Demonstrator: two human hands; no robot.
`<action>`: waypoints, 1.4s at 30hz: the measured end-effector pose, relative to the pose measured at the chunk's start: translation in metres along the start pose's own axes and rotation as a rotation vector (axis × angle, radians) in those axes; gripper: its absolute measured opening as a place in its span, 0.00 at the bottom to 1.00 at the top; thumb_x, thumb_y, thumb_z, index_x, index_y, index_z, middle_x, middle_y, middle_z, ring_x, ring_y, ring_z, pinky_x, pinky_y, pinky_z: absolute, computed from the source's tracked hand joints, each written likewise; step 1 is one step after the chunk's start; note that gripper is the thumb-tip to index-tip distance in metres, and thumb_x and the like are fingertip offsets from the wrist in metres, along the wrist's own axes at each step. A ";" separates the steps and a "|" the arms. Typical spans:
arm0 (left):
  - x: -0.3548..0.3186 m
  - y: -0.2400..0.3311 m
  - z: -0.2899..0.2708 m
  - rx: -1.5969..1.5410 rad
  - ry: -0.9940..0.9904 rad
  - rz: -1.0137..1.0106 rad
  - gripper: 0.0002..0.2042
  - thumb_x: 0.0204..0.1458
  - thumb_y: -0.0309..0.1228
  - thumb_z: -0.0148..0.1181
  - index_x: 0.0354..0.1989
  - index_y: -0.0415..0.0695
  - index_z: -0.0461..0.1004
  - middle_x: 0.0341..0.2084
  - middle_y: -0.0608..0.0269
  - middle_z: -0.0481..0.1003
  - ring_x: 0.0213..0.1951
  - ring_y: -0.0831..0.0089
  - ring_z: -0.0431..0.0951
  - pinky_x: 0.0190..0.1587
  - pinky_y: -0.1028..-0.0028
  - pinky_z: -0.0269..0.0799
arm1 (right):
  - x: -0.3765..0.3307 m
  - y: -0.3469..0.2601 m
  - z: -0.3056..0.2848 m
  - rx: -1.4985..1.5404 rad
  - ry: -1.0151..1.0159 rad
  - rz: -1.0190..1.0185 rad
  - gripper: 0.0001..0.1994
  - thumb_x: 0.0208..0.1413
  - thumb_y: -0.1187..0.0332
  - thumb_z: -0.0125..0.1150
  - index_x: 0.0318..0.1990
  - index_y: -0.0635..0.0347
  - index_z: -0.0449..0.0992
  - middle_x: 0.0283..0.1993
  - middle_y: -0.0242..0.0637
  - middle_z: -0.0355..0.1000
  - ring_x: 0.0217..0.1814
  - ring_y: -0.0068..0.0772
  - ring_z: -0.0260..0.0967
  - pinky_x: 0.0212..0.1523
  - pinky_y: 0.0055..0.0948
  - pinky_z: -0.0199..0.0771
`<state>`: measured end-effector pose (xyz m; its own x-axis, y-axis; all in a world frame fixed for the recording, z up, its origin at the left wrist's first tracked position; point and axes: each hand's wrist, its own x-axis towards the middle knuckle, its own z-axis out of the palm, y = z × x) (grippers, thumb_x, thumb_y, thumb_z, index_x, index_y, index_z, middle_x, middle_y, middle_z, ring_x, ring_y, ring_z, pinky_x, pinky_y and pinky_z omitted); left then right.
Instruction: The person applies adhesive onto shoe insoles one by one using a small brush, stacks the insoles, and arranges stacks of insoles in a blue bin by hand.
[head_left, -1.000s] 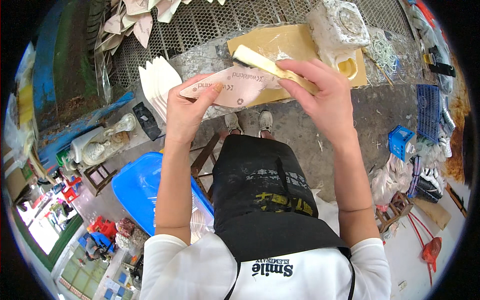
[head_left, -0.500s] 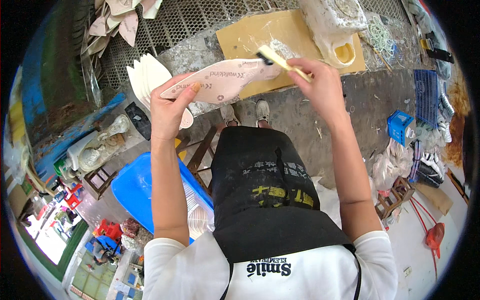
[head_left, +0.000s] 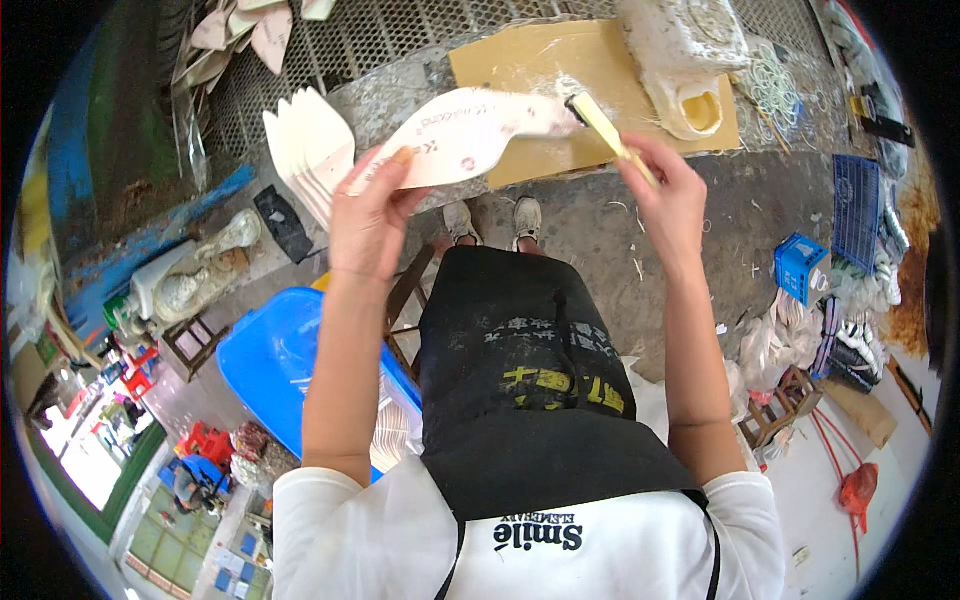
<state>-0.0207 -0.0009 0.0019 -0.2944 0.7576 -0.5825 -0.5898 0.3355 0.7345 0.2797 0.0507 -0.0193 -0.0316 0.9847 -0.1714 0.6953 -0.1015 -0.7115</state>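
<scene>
My left hand (head_left: 375, 215) grips the wide end of a pale pink shoe insole (head_left: 455, 135), thumb on top and fingers beneath. The insole's narrow end reaches right, over a tan cardboard sheet (head_left: 520, 70). A brush (head_left: 608, 132) with a cream handle and dark bristles is pinched in my right hand (head_left: 665, 190). Its bristles lie at the insole's narrow end; whether they touch it I cannot tell. Just left of my left hand, several more white insoles (head_left: 310, 140) lie fanned out on the bench.
A glue-crusted white container (head_left: 690, 110) with a yellowish opening stands on the cardboard's right side. Beside it lies a tangle of pale string (head_left: 770, 90). Below my left forearm sits a blue tub (head_left: 265, 355) holding stacked insoles. More insole pieces (head_left: 235, 30) hang at the upper left.
The insole has shifted right and slightly up with my left hand. My right hand has moved right and down, and the brush now points more steeply, with its bristles further right.
</scene>
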 end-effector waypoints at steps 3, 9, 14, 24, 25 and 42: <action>-0.018 -0.028 0.005 -0.218 0.035 -0.039 0.15 0.59 0.24 0.61 0.53 0.40 0.71 0.44 0.57 0.78 0.43 0.70 0.81 0.45 0.71 0.83 | -0.038 -0.018 0.009 0.286 -0.044 -0.174 0.15 0.51 0.71 0.71 0.48 0.56 0.82 0.37 0.36 0.78 0.37 0.27 0.75 0.40 0.26 0.74; -0.039 -0.043 0.004 -0.243 0.095 -0.092 0.16 0.60 0.24 0.59 0.56 0.40 0.68 0.47 0.58 0.76 0.46 0.70 0.80 0.48 0.72 0.82 | -0.054 -0.036 0.027 0.176 -0.093 -0.312 0.15 0.50 0.75 0.70 0.47 0.57 0.82 0.35 0.36 0.76 0.35 0.28 0.74 0.38 0.26 0.73; -0.043 -0.051 -0.005 -0.202 0.076 -0.116 0.16 0.61 0.24 0.57 0.56 0.41 0.67 0.49 0.59 0.76 0.49 0.73 0.79 0.50 0.74 0.81 | -0.029 0.005 0.040 0.236 0.031 0.042 0.14 0.54 0.74 0.68 0.48 0.60 0.81 0.38 0.33 0.77 0.39 0.23 0.73 0.41 0.24 0.72; -0.042 -0.060 -0.019 -0.227 0.069 -0.158 0.18 0.61 0.26 0.57 0.59 0.43 0.66 0.51 0.62 0.75 0.51 0.75 0.77 0.51 0.76 0.80 | -0.014 0.033 0.045 0.200 0.114 0.208 0.14 0.53 0.71 0.68 0.48 0.56 0.81 0.37 0.40 0.78 0.39 0.35 0.78 0.43 0.30 0.77; -0.042 -0.062 -0.021 -0.231 0.077 -0.164 0.18 0.62 0.26 0.57 0.59 0.43 0.66 0.52 0.63 0.75 0.51 0.75 0.77 0.51 0.76 0.80 | -0.018 0.027 0.044 0.200 0.114 0.206 0.14 0.53 0.71 0.68 0.48 0.56 0.81 0.37 0.40 0.78 0.39 0.35 0.78 0.43 0.30 0.77; -0.012 -0.017 -0.055 0.609 -0.138 0.170 0.12 0.56 0.23 0.65 0.49 0.37 0.79 0.40 0.64 0.81 0.43 0.77 0.79 0.47 0.76 0.75 | 0.040 -0.049 -0.003 0.061 -0.363 -0.161 0.14 0.54 0.68 0.64 0.48 0.58 0.81 0.28 0.37 0.75 0.29 0.25 0.70 0.34 0.28 0.72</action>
<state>-0.0483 -0.0462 -0.0232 -0.2223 0.8795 -0.4207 0.0010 0.4317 0.9020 0.2464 0.0960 0.0107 -0.3959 0.8757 -0.2765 0.6171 0.0307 -0.7863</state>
